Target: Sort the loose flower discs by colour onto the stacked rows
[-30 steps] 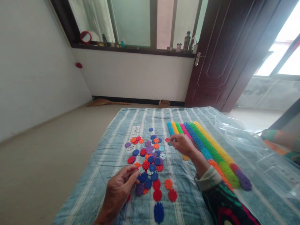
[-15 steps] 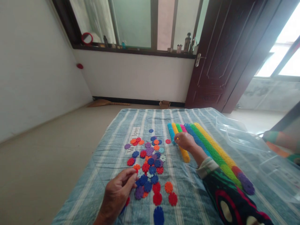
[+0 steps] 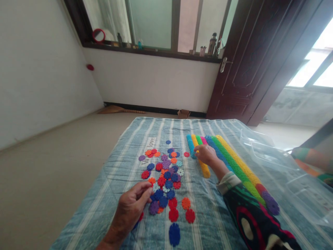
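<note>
My left hand (image 3: 132,203) is closed in a pinch at the near left edge of a loose pile of toothed plastic discs (image 3: 168,175) in blue, red, orange, purple and pale blue. What lies between its fingertips is hidden. My right hand (image 3: 206,154) is also closed, with thumb and fingertips at the near end of a light blue row of stacked discs (image 3: 190,146). Its fingers hide whatever they pinch there. Under this hand runs a shorter yellow row (image 3: 204,170). Longer blue, green (image 3: 234,169) and yellow rows (image 3: 235,159) lie just to the right.
A striped cloth (image 3: 104,208) covers the surface. Clear plastic boxes (image 3: 262,147) stand on the right, near another person's arm (image 3: 307,163). Several discs, such as a dark blue one (image 3: 174,234), lie apart from the pile. A brown door (image 3: 247,59) stands behind.
The view has shifted slightly. Both hands keep nearly the same places, the left by the pile and the right at the light blue row. No disc has visibly moved.
</note>
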### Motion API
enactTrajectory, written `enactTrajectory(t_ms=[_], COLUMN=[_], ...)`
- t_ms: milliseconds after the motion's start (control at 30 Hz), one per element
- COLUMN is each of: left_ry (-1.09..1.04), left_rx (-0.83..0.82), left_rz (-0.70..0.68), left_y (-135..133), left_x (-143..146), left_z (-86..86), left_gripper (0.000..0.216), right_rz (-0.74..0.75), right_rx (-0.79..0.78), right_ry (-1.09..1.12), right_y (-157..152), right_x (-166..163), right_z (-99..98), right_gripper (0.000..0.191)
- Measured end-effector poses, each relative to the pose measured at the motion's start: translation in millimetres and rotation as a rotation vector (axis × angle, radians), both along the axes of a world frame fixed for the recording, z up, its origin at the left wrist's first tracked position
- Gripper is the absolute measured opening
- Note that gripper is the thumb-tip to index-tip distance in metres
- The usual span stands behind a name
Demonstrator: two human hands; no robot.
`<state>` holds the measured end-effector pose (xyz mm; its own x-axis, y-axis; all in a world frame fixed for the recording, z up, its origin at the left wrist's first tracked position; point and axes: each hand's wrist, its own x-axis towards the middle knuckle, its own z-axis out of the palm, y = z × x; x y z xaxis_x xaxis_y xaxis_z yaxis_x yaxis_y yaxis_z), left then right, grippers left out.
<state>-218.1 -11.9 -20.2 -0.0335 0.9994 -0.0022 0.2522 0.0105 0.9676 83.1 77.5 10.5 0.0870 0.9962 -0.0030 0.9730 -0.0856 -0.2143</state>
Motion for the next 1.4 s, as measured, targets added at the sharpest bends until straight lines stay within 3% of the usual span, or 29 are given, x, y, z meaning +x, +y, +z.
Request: enactTrajectory(t_ms=[400,767,1067,1400], left_ry=[0.016,0.025,0.044,0.040], left_rx=[-0.006,0.003,0.009,0.009], left_rz=[-0.049,-0.069,-0.092,-0.104], left_y=[0,0,4,4], left_x=[-1,-2,-3,-3], left_z=[-0.8,-1.2,-10.0,-10.4], left_gripper=[0.038,0.035,0.034,0.033], right_rz=[0.036,0.014,0.083,0.050], right_rx=[-0.033,-0.036,-0.088,-0.069], right_ry=[0.018,-0.007,0.021,-0.046], right_y=[2,-2,0,2], right_x=[-1,-4,3,-7], right_z=[-0.8,-3.3,1.0,-0.2], right_gripper=[0.022,0.036,0.019,0.023])
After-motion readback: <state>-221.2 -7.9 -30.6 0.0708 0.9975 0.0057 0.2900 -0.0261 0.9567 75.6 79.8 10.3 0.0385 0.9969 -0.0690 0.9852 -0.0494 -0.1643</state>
